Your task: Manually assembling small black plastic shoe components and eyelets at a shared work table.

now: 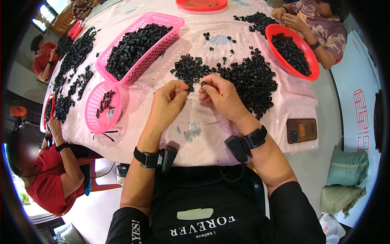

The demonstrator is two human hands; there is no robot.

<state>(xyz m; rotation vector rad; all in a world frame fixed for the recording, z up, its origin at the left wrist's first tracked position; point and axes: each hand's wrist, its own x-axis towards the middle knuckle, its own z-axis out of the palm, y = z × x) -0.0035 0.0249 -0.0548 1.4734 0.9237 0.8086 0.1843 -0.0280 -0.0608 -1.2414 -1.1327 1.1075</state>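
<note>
My left hand (167, 99) is closed in a pinch on a small black plastic part, mostly covered by the fingertips. Just right of it, my right hand (222, 96) pinches a small round black plastic cap (204, 83) between thumb and finger. The two hands are close together but apart, a little above the pink tablecloth (162, 150). Right beyond the fingers lies a heap of small black plastic parts (190, 68). A larger heap of round black caps (252, 83) spreads out beside my right hand.
A pink basket (178, 22) full of black parts stands beyond my left hand, with a smaller pink basket (90, 118) nearer. Glasses (106, 135) lie below that. A red bowl (313, 67) and a phone in a brown case (302, 130) are at right. Other people sit around the table.
</note>
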